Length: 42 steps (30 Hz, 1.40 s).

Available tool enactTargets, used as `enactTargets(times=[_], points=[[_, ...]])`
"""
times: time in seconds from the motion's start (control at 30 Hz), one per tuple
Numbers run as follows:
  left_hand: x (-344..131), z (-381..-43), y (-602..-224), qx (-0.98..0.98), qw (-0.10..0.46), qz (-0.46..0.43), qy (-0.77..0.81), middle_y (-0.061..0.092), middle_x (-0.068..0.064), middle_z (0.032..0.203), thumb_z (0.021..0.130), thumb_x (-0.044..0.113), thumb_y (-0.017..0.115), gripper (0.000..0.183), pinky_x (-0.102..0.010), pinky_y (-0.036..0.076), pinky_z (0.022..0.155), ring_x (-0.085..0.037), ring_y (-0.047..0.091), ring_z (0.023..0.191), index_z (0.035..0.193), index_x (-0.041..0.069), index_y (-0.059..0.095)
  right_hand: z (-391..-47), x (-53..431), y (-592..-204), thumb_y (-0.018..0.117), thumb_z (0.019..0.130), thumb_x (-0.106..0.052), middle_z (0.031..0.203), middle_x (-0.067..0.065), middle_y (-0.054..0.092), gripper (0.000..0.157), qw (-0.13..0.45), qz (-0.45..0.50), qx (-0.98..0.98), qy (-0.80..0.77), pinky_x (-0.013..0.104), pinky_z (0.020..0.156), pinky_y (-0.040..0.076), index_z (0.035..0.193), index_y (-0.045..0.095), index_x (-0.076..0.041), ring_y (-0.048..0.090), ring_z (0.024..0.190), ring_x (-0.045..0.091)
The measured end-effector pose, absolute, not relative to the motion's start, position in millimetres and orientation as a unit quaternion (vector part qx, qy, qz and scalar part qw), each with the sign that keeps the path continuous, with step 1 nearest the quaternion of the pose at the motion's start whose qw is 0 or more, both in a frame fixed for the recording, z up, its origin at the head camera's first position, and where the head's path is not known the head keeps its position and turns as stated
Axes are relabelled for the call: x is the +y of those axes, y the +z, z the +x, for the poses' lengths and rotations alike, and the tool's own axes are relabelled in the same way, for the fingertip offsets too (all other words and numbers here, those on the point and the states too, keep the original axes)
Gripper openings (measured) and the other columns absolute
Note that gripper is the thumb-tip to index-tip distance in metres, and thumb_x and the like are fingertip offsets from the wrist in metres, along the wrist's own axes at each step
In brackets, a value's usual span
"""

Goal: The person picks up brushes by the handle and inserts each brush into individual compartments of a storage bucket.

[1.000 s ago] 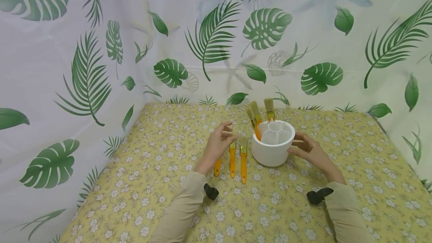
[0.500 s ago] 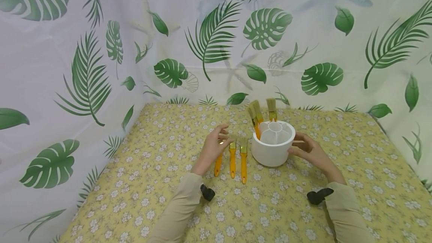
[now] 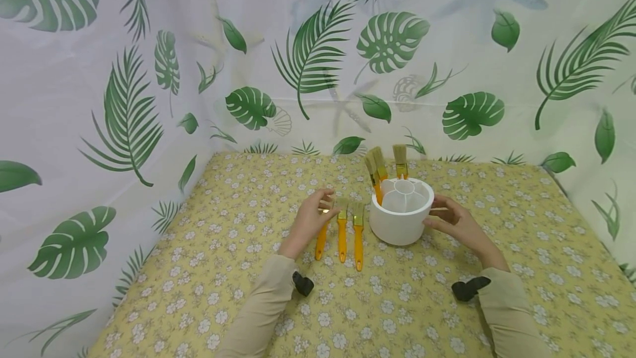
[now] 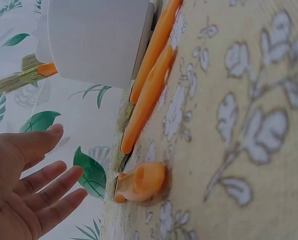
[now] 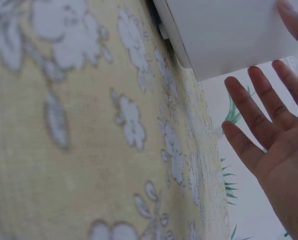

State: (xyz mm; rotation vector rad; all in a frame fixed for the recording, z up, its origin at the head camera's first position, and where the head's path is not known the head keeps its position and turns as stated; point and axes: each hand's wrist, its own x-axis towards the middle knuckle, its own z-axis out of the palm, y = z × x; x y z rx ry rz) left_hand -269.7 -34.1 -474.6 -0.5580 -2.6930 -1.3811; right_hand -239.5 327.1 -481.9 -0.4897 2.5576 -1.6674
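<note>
On the floral-clothed bench [image 3: 397, 314] stands a round white compartmented brush holder [image 3: 397, 228], two upright flat paintbrushes [image 3: 380, 167] at its 11 o'clock, another at 12. The right hand [image 3: 459, 227], fingers extended, is at its 3 o'clock, contact unclear. Toward 8 o'clock lie three orange-handled paintbrushes [image 3: 342, 236]; the left hand [image 3: 309, 219], relaxed and holding nothing, hovers beside the leftmost.
</note>
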Motion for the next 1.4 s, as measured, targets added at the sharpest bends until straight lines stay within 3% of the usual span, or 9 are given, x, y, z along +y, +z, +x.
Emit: enactTargets(times=[0.73, 0.93, 1.17, 1.4], points=[[-40.9, -270.9, -480.0, -0.905, -0.023, -0.145, -0.400, 0.058, -0.014, 0.105, 0.087, 0.020, 0.066, 0.041, -0.032, 0.050, 0.070, -0.024, 0.056, 0.090, 0.123, 0.006, 0.056, -237.3, 326.3, -482.3, 0.061, 0.091, -0.018, 0.130, 0.014, 0.043, 0.064, 0.018, -0.153, 0.833, -0.530, 0.026, 0.083, 0.051, 0.146, 0.028, -0.014, 0.051, 0.108, 0.001], [-43.4, -270.6, -479.9, -0.913, -0.045, -0.130, -0.383, 0.056, -0.014, 0.101, 0.085, 0.020, 0.068, 0.038, -0.031, 0.048, 0.067, -0.020, 0.053, 0.083, 0.119, 0.004, 0.057, -237.4, 325.4, -481.0, 0.060, 0.091, -0.019, 0.131, 0.013, 0.043, 0.064, 0.018, -0.150, 0.837, -0.526, 0.030, 0.084, 0.051, 0.146, 0.028, -0.016, 0.051, 0.109, 0.005], [-43.7, -271.0, -481.9, -0.916, -0.056, -0.121, -0.378, 0.056, -0.012, 0.096, 0.085, 0.016, 0.069, 0.042, -0.028, 0.046, 0.061, -0.017, 0.051, 0.076, 0.121, 0.001, 0.055, -240.0, 326.2, -481.1, 0.061, 0.091, -0.017, 0.130, 0.015, 0.043, 0.064, 0.016, -0.160, 0.834, -0.529, 0.027, 0.083, 0.051, 0.146, 0.028, -0.015, 0.050, 0.107, -0.002], [-44.2, -271.1, -483.4, -0.913, -0.060, -0.114, -0.388, 0.059, -0.013, 0.096, 0.083, 0.015, 0.070, 0.044, -0.028, 0.048, 0.059, -0.018, 0.055, 0.076, 0.121, 0.000, 0.054, -239.2, 325.6, -480.8, 0.060, 0.091, -0.019, 0.132, 0.014, 0.043, 0.064, 0.019, -0.153, 0.842, -0.517, 0.040, 0.086, 0.051, 0.146, 0.027, -0.016, 0.051, 0.114, 0.017]])
